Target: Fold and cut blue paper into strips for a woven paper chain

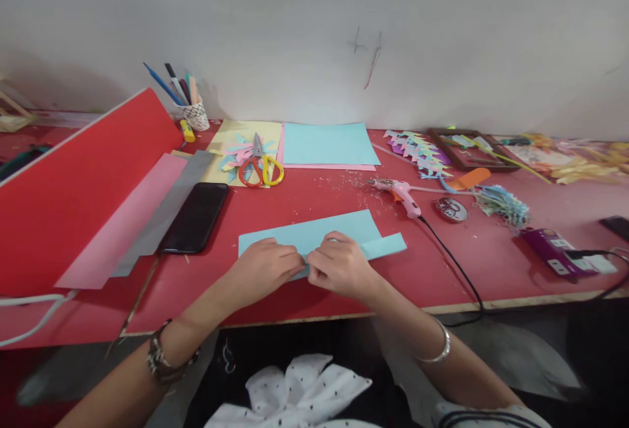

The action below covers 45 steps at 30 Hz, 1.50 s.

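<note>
A light blue sheet of paper (314,227) lies near the front edge of the red table. Its near side is folded over into a narrow strip, whose end (386,245) sticks out to the right. My left hand (269,259) is closed with fingertips pinching the folded edge. Close beside it, almost touching, my right hand (340,261) pinches the same edge with bent fingers. The part of the fold under both hands is hidden. Beyond the sheet, scissors (259,162) with a red and a yellow handle rest on paper scraps.
A pink glue gun (400,193) with a black cord lies right of the sheet, near a small round dish (451,210) and a purple power box (557,254). Leftward are a black phone (196,218) and a red board (93,185). Blue paper (329,144) and a pen cup (195,115) stand by the wall.
</note>
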Tool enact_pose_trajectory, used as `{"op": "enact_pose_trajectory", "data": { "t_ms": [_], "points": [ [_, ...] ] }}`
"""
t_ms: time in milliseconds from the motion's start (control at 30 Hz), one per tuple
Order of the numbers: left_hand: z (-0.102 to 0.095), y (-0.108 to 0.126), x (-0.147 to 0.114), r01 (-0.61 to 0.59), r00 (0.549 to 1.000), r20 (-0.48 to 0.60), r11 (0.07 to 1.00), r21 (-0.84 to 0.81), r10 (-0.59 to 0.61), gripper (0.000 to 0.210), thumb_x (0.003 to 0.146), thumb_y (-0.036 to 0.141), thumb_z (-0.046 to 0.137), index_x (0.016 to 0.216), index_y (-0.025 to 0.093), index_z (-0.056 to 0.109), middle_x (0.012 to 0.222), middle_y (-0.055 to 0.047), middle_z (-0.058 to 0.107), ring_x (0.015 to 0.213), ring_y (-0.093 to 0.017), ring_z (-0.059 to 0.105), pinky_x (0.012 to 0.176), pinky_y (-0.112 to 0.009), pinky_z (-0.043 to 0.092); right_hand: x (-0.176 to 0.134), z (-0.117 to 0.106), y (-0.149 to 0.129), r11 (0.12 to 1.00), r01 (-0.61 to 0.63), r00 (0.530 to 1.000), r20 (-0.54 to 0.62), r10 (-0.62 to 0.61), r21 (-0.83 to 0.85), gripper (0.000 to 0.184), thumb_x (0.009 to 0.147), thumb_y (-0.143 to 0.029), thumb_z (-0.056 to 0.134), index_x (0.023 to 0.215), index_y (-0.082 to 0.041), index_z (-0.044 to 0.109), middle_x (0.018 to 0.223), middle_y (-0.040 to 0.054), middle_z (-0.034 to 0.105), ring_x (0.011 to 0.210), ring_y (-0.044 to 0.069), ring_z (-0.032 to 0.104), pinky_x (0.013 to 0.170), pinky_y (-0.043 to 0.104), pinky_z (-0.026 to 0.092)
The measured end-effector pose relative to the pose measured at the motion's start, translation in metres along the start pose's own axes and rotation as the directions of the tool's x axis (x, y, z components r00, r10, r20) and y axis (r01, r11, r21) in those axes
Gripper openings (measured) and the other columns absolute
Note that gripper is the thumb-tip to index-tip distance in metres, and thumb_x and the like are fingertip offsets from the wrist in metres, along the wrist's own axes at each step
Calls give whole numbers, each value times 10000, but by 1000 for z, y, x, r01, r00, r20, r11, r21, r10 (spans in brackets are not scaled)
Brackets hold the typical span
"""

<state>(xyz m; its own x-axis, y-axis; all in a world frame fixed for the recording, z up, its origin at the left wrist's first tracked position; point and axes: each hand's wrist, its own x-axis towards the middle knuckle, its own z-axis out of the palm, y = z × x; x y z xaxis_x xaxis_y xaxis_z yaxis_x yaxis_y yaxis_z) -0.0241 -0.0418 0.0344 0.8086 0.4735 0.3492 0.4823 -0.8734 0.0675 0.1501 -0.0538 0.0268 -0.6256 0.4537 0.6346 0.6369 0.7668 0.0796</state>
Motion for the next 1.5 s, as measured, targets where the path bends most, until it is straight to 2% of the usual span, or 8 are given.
{"op": "enact_pose_trajectory", "data": {
  "t_ms": [267,600,767,867,1000,1167,1300,1500],
  "points": [
    [-11,-19,-13,63,993,102,993,-99,-52,453,928,256,240,651,181,590,585,3,593,554,-115,497,548,-258,309,-13,-10,28,995,-73,992,107,65,71,225,659,-73,354,484,-193,428,409,-61,307,431,86,244,579,187,327],
    [-14,-46,-33,114,986,139,979,-167,-91,600,925,414,120,639,186,595,572,0,598,552,-114,521,575,-231,338,-48,-42,61,986,-162,973,162,167,-45,231,702,-91,377,509,-184,465,434,-31,426,443,91,347,516,201,284],
    [-20,-49,-45,181,980,107,978,-106,-170,574,926,401,139,661,187,600,607,-4,633,549,-122,526,573,-233,359,-59,-57,73,923,-346,937,-8,350,-166,242,735,-95,383,520,-199,421,425,-29,414,446,110,360,508,225,279],
    [-21,-48,-45,166,983,86,985,-40,-162,548,931,376,156,704,193,620,652,0,661,579,-122,553,598,-236,368,-50,-54,62,897,-430,902,-88,423,-99,210,783,-112,377,617,-188,481,512,-4,504,507,123,437,546,228,327],
    [-24,-45,-40,83,995,60,996,20,-84,541,937,344,158,718,200,631,656,7,665,602,-118,572,614,-238,369,-23,-39,37,953,-302,932,214,292,13,192,825,-291,463,901,-152,572,836,72,627,757,189,535,690,287,365],
    [-33,-39,-34,13,1000,2,994,110,-13,482,940,272,198,697,187,605,626,17,648,561,-109,558,590,-237,363,2,-30,22,961,-229,825,555,106,157,193,867,-236,457,744,-165,588,711,15,631,663,136,531,686,248,344],
    [-30,-19,-18,-35,994,-91,975,219,56,352,917,163,257,840,168,600,655,7,645,552,-124,554,564,-262,346,18,-25,17,976,-178,826,558,79,125,210,865,-222,468,700,-161,582,651,9,624,606,129,511,652,250,317],
    [-19,-4,3,-41,981,-165,938,343,103,332,852,101,319,573,184,478,452,34,489,427,-120,450,472,-270,272,28,-13,17,948,-171,885,464,27,270,319,895,-269,407,623,-161,533,539,-25,547,503,87,424,663,220,329]
  ]
}}
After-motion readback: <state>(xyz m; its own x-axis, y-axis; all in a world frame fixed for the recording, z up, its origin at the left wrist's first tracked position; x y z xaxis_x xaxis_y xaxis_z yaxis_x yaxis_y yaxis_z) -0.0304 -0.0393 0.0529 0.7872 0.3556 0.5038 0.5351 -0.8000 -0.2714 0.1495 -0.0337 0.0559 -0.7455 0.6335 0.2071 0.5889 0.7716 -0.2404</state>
